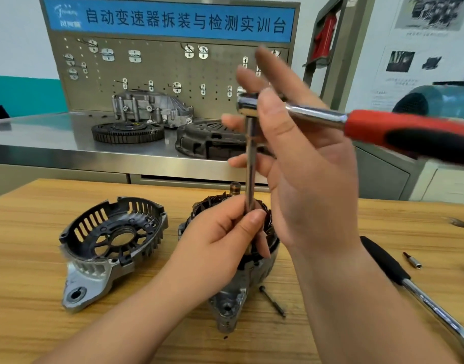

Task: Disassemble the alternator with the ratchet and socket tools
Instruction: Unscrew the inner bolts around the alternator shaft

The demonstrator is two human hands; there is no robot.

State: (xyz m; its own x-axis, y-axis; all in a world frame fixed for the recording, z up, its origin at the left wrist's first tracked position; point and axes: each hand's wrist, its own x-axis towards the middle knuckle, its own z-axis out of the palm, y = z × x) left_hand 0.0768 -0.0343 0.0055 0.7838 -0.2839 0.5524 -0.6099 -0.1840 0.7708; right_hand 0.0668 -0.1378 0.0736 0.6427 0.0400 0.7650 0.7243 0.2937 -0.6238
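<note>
left hand (220, 232) pinches the chrome extension bar (250, 158) of a red-handled chrome ratchet (317, 116); right hand (304, 174) pinches its head, over a grey metal alternator (238, 298).

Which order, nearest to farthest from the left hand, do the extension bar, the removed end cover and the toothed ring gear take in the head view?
1. extension bar: gripped in the left hand, below the ratchet.
2. end cover: on the wooden table, to its left.
3. ring gear: on the steel bench behind.
</note>
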